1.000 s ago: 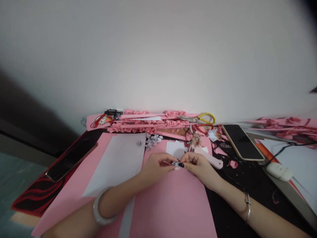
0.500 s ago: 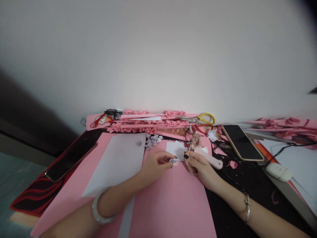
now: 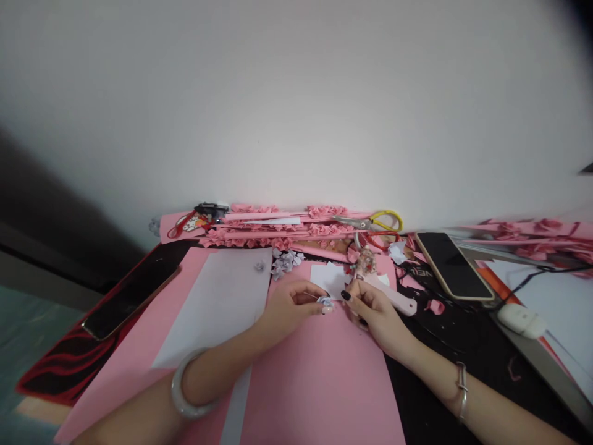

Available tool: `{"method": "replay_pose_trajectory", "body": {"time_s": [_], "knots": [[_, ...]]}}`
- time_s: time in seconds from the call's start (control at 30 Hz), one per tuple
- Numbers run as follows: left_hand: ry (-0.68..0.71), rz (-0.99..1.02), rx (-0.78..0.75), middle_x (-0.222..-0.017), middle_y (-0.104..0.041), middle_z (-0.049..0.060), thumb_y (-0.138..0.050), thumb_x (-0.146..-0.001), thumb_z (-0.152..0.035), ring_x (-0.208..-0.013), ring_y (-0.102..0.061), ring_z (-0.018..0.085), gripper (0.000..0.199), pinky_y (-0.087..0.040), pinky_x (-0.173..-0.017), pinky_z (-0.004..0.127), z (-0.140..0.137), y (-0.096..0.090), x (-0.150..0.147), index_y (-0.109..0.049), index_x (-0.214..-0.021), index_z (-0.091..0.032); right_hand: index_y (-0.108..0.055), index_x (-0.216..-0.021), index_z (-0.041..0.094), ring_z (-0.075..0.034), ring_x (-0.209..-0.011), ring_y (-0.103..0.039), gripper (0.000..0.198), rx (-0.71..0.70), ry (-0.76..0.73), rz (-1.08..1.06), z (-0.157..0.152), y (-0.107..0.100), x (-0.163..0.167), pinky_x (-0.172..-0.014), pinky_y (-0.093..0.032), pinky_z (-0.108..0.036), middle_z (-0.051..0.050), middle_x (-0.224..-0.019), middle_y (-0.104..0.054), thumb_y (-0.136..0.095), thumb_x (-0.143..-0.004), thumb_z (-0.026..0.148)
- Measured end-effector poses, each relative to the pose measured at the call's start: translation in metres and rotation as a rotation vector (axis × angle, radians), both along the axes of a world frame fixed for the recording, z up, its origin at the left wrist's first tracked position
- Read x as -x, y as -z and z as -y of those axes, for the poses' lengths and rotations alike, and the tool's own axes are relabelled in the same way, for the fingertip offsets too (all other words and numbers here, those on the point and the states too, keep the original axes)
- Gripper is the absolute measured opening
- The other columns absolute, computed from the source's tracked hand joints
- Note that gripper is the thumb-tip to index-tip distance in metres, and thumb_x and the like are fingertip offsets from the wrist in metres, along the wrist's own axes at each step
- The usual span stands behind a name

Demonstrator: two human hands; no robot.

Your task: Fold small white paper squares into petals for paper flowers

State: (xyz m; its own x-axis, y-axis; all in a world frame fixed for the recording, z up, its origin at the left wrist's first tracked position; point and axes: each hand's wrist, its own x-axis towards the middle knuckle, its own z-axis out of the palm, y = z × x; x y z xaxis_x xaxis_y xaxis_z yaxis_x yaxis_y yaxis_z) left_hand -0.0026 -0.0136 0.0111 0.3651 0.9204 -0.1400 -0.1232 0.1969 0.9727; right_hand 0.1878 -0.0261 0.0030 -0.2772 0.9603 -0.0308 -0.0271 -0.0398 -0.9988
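My left hand pinches a small pale-lavender paper flower between thumb and fingertips, above the pink sheet. Just to the right, my right hand is closed, thumb and forefinger together; whatever they hold, if anything, cannot be made out. The two hands are close but apart. Beyond them lies a small white paper piece. A pale pink flat handle with a hole in its end and a beaded ornament lie by my right hand. Several lavender paper flowers lie behind my left hand.
Pink paper flower stems line the wall, with yellow-handled scissors on them. A phone and a white earbud case are at right. Another phone lies left, beside a pale sheet. A pink curl rests on the black mat.
The flower in my left fingers has turned slightly and shows more of its petals. My right thumb and forefinger have shifted a little to the left. The other things lie as before.
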Motion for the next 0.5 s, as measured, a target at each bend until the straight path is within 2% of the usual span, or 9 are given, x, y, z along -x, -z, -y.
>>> {"method": "replay_pose_trajectory", "body": {"time_s": [0.1, 0.23, 0.4, 0.5], "knots": [[0.0, 0.006, -0.008, -0.077, -0.07, 0.001, -0.077, -0.062, -0.016, -0.075, -0.064, 0.014, 0.017, -0.049, -0.074, 0.026, 0.0, 0.001, 0.0, -0.069, -0.077, -0.015, -0.037, -0.06, 0.021, -0.007, -0.041, -0.025, 0.04, -0.002, -0.021, 0.028, 0.001, 0.0, -0.001, -0.04, -0.02, -0.021, 0.008, -0.05, -0.032, -0.048, -0.088, 0.046], [-0.005, -0.005, -0.011, -0.076, -0.07, 0.001, -0.076, -0.062, -0.015, -0.074, -0.064, 0.013, 0.016, -0.049, -0.072, 0.025, 0.001, 0.001, 0.001, -0.069, -0.076, -0.015, -0.04, -0.055, 0.02, -0.009, -0.042, -0.031, 0.045, -0.118, -0.006, 0.223, 0.003, -0.001, 0.0, -0.044, -0.025, -0.024, 0.006, -0.047, -0.035, -0.039, -0.093, 0.043], [0.009, -0.019, -0.007, -0.074, -0.071, 0.001, -0.076, -0.062, -0.013, -0.072, -0.065, 0.014, 0.015, -0.049, -0.072, 0.026, 0.004, -0.002, -0.001, -0.068, -0.074, -0.015, -0.049, -0.075, 0.019, -0.012, -0.052, -0.038, 0.021, -0.279, 0.029, 0.36, 0.008, -0.005, 0.004, -0.049, -0.03, -0.024, 0.003, -0.061, -0.043, -0.042, -0.092, 0.03], [0.028, -0.004, -0.01, -0.074, -0.072, 0.002, -0.076, -0.06, -0.014, -0.072, -0.066, 0.015, 0.016, -0.05, -0.073, 0.027, 0.007, -0.002, -0.003, -0.067, -0.074, -0.014, -0.046, -0.073, 0.02, -0.013, -0.055, -0.04, 0.015, -0.383, 0.003, 0.472, 0.011, -0.007, 0.006, -0.052, -0.031, -0.024, 0.003, -0.063, -0.044, -0.046, -0.087, 0.021]]}}
